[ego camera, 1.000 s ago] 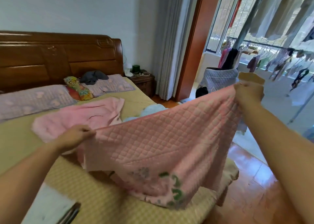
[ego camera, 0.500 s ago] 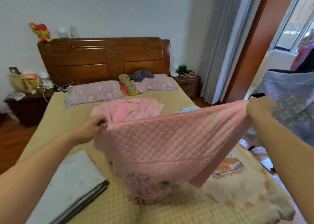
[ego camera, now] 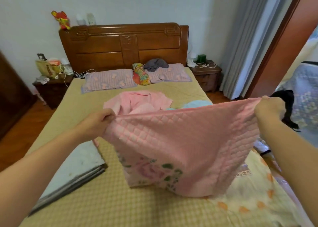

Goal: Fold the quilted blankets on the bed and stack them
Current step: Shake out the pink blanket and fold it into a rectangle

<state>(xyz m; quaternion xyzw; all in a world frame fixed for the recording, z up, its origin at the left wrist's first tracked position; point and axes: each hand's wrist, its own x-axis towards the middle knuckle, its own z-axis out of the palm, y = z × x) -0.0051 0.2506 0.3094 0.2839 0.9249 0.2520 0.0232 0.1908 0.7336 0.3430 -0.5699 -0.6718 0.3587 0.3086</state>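
Note:
A pink quilted blanket with a flower print hangs stretched between my hands over the bed, its lower edge resting on the mattress. My left hand grips its upper left corner. My right hand grips the upper right corner, held a little higher. A folded grey-white blanket lies flat on the bed at the lower left. A cream blanket with orange print lies spread at the lower right. Behind the held blanket lie a crumpled pink cloth and a light blue one.
Two purple pillows and a floral cushion lie by the wooden headboard. Nightstands stand on both sides. A curtain and a doorway are at right, with a bluish quilt hanging there.
The view has swung left from the doorway towards the bed. Both hands keep their grip, and the pink blanket has come down with its lower edge now on the mattress.

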